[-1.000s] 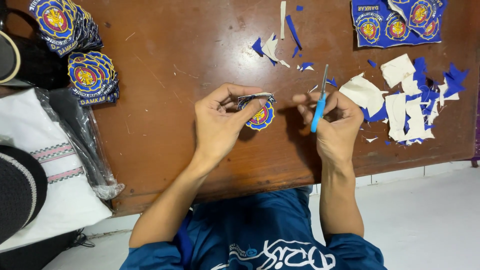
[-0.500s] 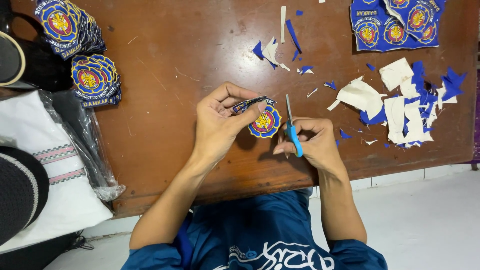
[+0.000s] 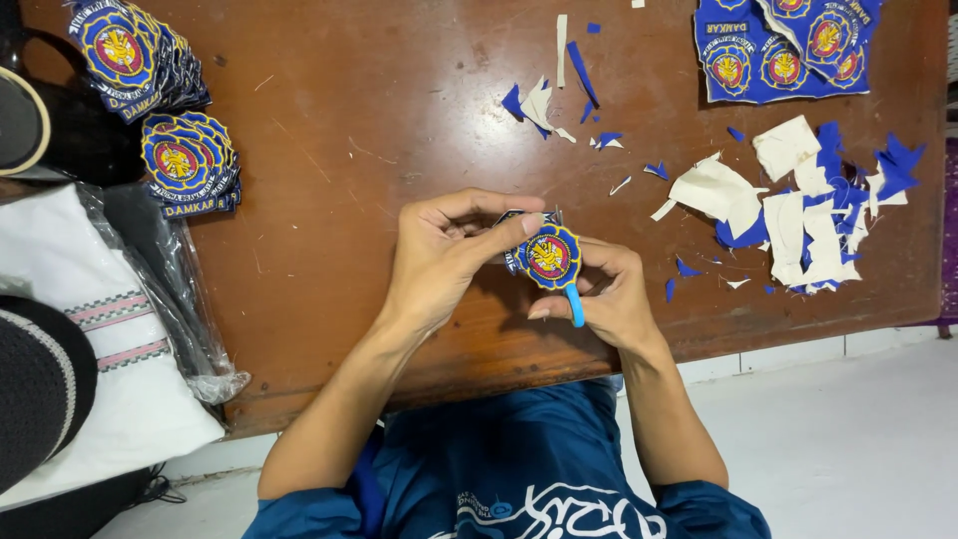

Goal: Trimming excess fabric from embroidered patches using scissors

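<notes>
Above the wooden table (image 3: 329, 150), round patch (image 3: 550, 257) pinched by left hand (image 3: 439, 255), right hand (image 3: 609, 294) gripping half-hidden blue-handled scissors (image 3: 574, 304).

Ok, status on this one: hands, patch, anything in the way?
Left hand pinching round embroidered patch over the table. Right hand at patch, holding blue-handled cutter. Fabric scraps lie clear to the right.

On my brown bench (image 3: 329, 130) two stacks of finished round badges (image 3: 150, 90) sit at the far left, an uncut blue sheet of badges (image 3: 788, 50) lies at the far right, and white and blue offcuts (image 3: 808, 200) litter the space below it — a plastic-wrapped white cloth (image 3: 110, 329) overhangs the left edge.
</notes>
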